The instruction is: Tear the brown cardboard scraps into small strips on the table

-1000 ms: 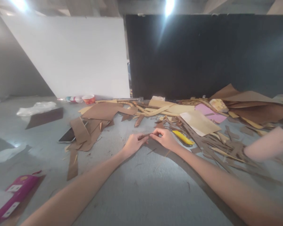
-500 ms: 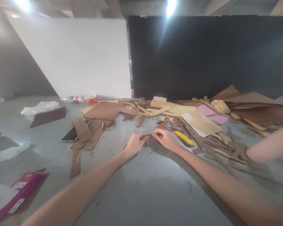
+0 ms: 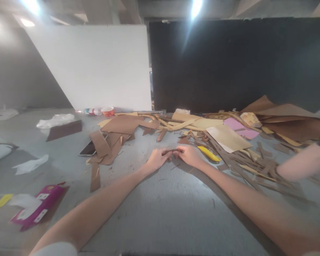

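Note:
In the middle of the grey table (image 3: 160, 213), my left hand (image 3: 157, 159) and my right hand (image 3: 188, 155) are close together, fingers bent inward. Between them they pinch a narrow brown strip (image 3: 171, 152), apparently paper or leather, just above the tabletop. Both hands are closed on it, and the fingertips hide its ends. Right of my right hand lies a yellow utility knife (image 3: 209, 153). Small brown scraps (image 3: 162, 134) lie beyond the hands. A stack of brown sheets (image 3: 114, 142) partly covers a phone (image 3: 89, 148) on the left.
Brown strips (image 3: 256, 167) spread out at right, near another person's arm (image 3: 305, 164). A beige sheet (image 3: 226, 137) and a pink sheet (image 3: 237, 126) lie behind. A purple tissue pack (image 3: 44, 206) is at left front. A red cup (image 3: 107, 111) stands by the white panel (image 3: 104, 67).
The view has shifted slightly left, showing more of the tissue pack and a yellow item beside it. My hands have drawn a little closer together, and more of the brown strip shows.

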The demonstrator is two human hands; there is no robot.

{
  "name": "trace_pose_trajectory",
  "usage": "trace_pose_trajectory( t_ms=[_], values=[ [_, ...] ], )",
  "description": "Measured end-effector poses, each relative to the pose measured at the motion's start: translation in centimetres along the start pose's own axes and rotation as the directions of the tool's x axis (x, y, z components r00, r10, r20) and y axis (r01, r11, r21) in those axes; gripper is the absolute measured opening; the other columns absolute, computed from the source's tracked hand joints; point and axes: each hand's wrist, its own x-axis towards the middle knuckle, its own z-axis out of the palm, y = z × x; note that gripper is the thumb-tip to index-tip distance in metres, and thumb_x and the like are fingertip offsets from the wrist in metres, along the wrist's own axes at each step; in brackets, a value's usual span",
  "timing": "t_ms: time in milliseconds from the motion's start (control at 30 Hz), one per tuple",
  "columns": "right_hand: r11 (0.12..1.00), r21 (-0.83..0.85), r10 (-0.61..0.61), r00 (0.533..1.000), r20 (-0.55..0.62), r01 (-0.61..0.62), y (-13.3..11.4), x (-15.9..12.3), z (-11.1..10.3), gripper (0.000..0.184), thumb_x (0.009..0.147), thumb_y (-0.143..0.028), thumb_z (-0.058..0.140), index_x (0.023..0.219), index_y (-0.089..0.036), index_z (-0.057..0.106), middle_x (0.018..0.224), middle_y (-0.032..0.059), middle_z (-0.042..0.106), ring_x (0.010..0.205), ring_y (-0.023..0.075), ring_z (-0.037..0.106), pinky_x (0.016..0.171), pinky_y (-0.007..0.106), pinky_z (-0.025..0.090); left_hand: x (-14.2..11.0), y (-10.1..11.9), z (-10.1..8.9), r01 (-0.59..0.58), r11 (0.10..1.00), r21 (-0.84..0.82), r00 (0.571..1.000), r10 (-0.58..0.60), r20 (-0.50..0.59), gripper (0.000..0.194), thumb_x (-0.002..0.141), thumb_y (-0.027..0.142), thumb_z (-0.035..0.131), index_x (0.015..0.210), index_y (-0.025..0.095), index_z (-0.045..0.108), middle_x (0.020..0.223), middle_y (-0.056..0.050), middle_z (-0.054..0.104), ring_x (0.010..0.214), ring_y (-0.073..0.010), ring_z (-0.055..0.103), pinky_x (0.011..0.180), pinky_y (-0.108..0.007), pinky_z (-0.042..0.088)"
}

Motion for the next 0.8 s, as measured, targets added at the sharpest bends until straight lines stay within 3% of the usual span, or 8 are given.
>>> trace_pose_trajectory(
  t_ms=[333,500,633,733,800],
  values=[
    [0.999,0.018,-0.041,0.998,-0.042,0.042,0.4,0.4,0.2,0.044,0.109,-0.053,0.057,0.078,-0.025,0.073,0.072,0.0019,0.073,0.069,0.0210,0.064,0.069,0.030,0.044,0.3,-0.9,0.0,-0.025,0.999,-0.038,0.999,0.024,-0.027,0.036,0.104,0.043,0.061,0.119,0.018,0.083,0.081,-0.004,0.082,0.076,-0.0186,0.076,0.072,-0.025,0.053],
    [1.000,0.002,-0.027,0.997,-0.076,0.028,0.8,0.6,0.4,0.047,0.108,-0.058,0.057,0.076,-0.025,0.069,0.070,0.0025,0.070,0.071,0.0215,0.062,0.069,0.030,0.043,0.5,-1.0,0.1,-0.006,1.000,-0.010,0.999,0.006,-0.051,0.034,0.104,0.043,0.063,0.102,0.015,0.082,0.080,-0.005,0.082,0.072,-0.0168,0.073,0.069,-0.024,0.052],
    [0.999,-0.026,-0.029,0.996,-0.086,0.027,0.8,0.5,0.6,0.045,0.108,-0.054,0.056,0.074,-0.025,0.065,0.070,0.0022,0.069,0.070,0.0217,0.061,0.072,0.031,0.043,0.5,-0.8,0.2,0.004,1.000,-0.019,0.998,-0.005,-0.056,0.032,0.104,0.041,0.063,0.106,0.015,0.082,0.081,-0.004,0.082,0.074,-0.0170,0.075,0.072,-0.025,0.054],
    [0.998,-0.056,-0.045,0.987,-0.157,0.037,-0.3,0.3,0.6,0.036,0.108,-0.050,0.057,0.085,-0.025,0.067,0.080,0.0043,0.071,0.077,0.0232,0.065,0.077,0.033,0.049,0.4,-0.8,0.2,0.001,1.000,-0.010,0.997,-0.002,-0.078,0.034,0.104,0.043,0.063,0.101,0.015,0.081,0.081,-0.005,0.082,0.074,-0.0175,0.075,0.072,-0.025,0.055],
    [0.989,-0.084,-0.143,0.951,-0.275,0.124,-2.0,-0.2,0.3,0.028,0.110,-0.045,0.054,0.105,-0.024,0.071,0.099,0.0093,0.074,0.090,0.0254,0.068,0.087,0.038,0.055,0.4,-0.9,0.1,-0.006,1.000,0.000,0.996,0.006,-0.094,0.037,0.104,0.047,0.063,0.093,0.016,0.079,0.080,-0.005,0.082,0.073,-0.0175,0.074,0.072,-0.026,0.054]
  ],
)
